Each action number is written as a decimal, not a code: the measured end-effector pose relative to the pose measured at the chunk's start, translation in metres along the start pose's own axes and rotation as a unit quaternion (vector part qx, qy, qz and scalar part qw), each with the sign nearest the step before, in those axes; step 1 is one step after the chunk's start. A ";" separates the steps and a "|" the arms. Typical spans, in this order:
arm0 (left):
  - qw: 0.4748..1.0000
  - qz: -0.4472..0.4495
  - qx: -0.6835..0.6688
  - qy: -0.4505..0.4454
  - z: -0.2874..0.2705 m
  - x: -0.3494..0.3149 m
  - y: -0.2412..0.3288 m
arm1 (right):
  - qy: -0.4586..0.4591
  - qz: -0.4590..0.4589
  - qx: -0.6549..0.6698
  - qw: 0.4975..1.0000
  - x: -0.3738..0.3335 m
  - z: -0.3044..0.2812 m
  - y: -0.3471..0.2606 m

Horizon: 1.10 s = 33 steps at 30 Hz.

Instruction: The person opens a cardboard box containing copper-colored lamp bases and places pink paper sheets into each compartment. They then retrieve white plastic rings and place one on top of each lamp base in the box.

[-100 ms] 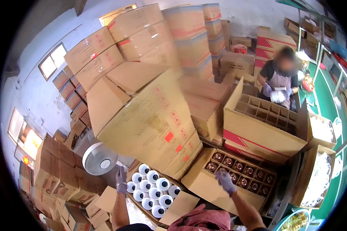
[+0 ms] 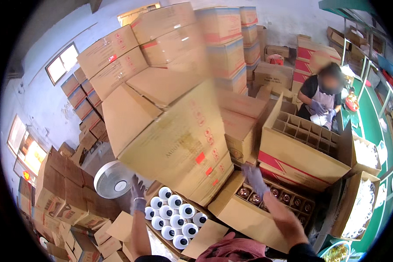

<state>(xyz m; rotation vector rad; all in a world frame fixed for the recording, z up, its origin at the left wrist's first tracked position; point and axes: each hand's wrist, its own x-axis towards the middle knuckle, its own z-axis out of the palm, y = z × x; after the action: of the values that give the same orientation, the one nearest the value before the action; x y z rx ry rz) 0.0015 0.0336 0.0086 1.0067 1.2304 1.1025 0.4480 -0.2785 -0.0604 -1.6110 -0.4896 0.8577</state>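
Both my hands wear greyish-purple gloves. My left hand is raised with fingers apart, between the white fan and the left edge of a carton packed with white cup-shaped pieces that have dark centres. Over the back edge of a divided carton reaches my right hand, its fingers stretched out and nothing visible in them. Shiny copper-coloured rounded pieces sit in that carton's compartments; my right forearm hides some of them.
A tall cardboard box leans behind both cartons. A white fan stands at left. Behind right is a box with cardboard dividers. A co-worker handles a white piece beside the green conveyor. Boxes of white parts line the right.
My right hand has moved away from me, from above the copper-coloured pieces to the carton's back edge. My left hand's fingers have spread. The whole view has shifted slightly.
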 end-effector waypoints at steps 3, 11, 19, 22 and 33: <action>0.976 0.182 -0.116 -0.041 0.027 0.089 0.024 | -0.029 -0.087 0.444 0.891 0.161 0.033 -0.095; 0.978 0.109 -0.176 -0.026 0.021 0.119 0.010 | 0.075 -0.063 0.243 0.965 0.293 0.101 -0.162; 0.991 0.075 -0.111 0.020 0.007 0.055 0.007 | 0.109 -0.090 0.267 0.953 0.223 0.103 -0.179; 0.992 0.024 -0.119 0.028 0.010 -0.011 -0.030 | 0.158 -0.161 0.208 0.952 0.158 0.079 -0.158; 0.916 0.366 0.166 0.011 0.074 -0.197 0.175 | 0.061 -0.035 0.407 0.911 -0.018 0.011 -0.027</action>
<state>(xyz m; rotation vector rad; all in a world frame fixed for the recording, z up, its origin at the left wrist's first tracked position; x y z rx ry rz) 0.0585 -0.1258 0.2241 1.8134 1.0959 1.4942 0.4326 -0.2779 -0.0298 -0.8580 -0.0633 0.7552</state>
